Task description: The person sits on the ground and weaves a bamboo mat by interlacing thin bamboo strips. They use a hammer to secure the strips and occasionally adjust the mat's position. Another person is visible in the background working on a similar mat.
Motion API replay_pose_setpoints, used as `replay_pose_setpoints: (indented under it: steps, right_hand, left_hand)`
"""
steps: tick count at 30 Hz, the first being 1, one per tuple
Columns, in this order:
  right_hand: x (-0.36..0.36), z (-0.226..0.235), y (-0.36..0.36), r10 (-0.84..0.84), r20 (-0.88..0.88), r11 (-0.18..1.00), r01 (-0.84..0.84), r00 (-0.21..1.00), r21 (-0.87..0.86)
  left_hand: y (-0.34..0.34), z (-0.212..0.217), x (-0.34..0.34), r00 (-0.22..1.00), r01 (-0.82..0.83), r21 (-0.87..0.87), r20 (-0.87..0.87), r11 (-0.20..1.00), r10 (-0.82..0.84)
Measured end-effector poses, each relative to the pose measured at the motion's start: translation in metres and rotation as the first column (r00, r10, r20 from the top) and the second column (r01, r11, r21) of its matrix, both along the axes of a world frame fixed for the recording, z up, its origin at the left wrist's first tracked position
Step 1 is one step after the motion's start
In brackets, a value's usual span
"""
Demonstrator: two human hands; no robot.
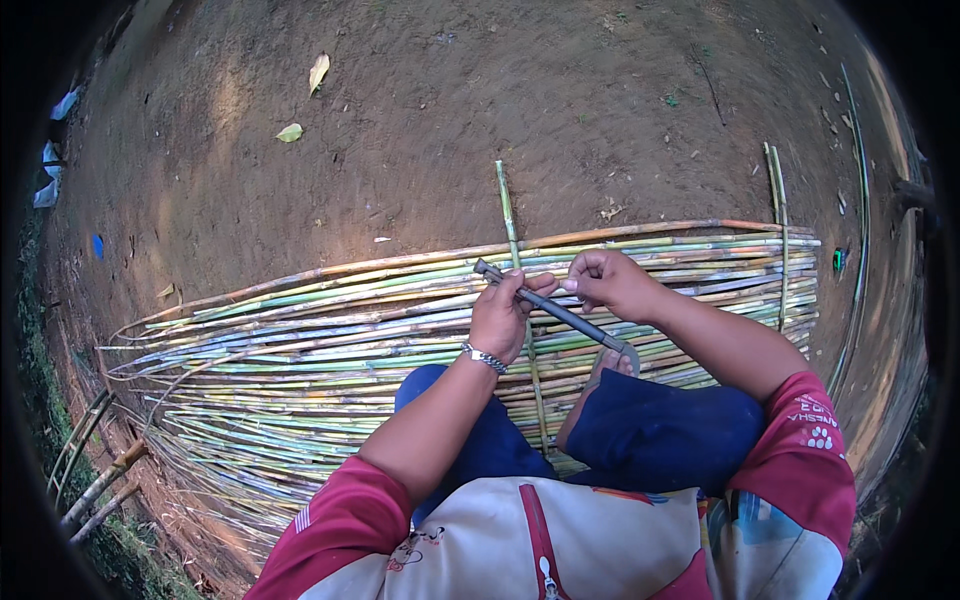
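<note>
My left hand (503,312), with a chain bracelet at its wrist, is wrapped round a long grey rod-like tool (565,317). The tool slants down to the right and ends in a flat, curved metal piece by my foot. Just right of it, my right hand (603,280) is closed in a pinch, its fingertips close to those of the left. Whatever is in that pinch is too small to name. Beneath both hands lies a wide mat of thin green and yellow canes (400,300), side by side. An upright cane crosspiece (507,205) runs under my left hand.
A second crosspiece (780,200) crosses the canes at the right. Bare brown soil (420,120) stretches beyond, with a yellow leaf (319,72) and a greenish leaf (290,132). Thicker cut poles (105,485) lie at the lower left. My bent, blue-trousered leg (665,425) rests over the mat.
</note>
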State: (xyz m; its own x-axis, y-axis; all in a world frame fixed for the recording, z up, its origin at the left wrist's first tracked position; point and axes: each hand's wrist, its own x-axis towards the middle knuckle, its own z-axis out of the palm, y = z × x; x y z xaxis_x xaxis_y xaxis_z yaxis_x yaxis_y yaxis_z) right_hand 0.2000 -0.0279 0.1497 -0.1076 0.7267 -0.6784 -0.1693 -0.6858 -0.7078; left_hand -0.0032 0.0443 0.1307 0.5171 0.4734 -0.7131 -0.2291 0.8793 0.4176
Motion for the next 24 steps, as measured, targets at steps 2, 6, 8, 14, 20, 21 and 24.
replay_pose_setpoints:
  steps: [2,6,8,14,20,21,24]
  right_hand:
    - [-0.003,-0.007,-0.014,-0.326,-0.16,0.939,0.301,0.932,-0.165]
    - [-0.029,-0.002,-0.036,-0.334,-0.296,0.885,0.189,0.895,-0.426]
    - [-0.044,0.003,-0.042,-0.126,-0.425,0.932,-0.04,0.896,-0.361]
    - [-0.039,0.046,-0.031,-0.004,-0.621,0.932,-0.222,0.784,-0.286]
    - [0.029,0.045,-0.02,-0.337,-0.122,0.929,0.309,0.933,-0.204]
    - [0.043,0.041,-0.016,-0.337,-0.035,0.93,0.327,0.941,-0.169]
    - [0.086,0.027,-0.014,-0.357,0.16,0.926,0.371,0.92,-0.069]
  left_hand:
    - [0.004,0.007,-0.003,0.986,-0.077,-0.031,0.148,0.997,0.081]
    - [0.012,0.028,0.01,0.931,-0.179,-0.105,0.303,0.978,0.203]
    - [0.02,0.041,0.02,0.935,-0.236,-0.117,0.242,0.965,0.258]
    - [0.031,-0.007,0.017,0.947,-0.037,0.617,-0.229,0.786,0.225]
    - [0.057,0.016,-0.031,0.978,0.203,0.362,-0.113,0.91,-0.174]
    - [0.064,0.017,-0.045,0.965,0.216,0.264,0.088,0.94,-0.246]
    - [0.07,0.032,-0.053,0.874,0.286,0.143,0.367,0.948,-0.319]
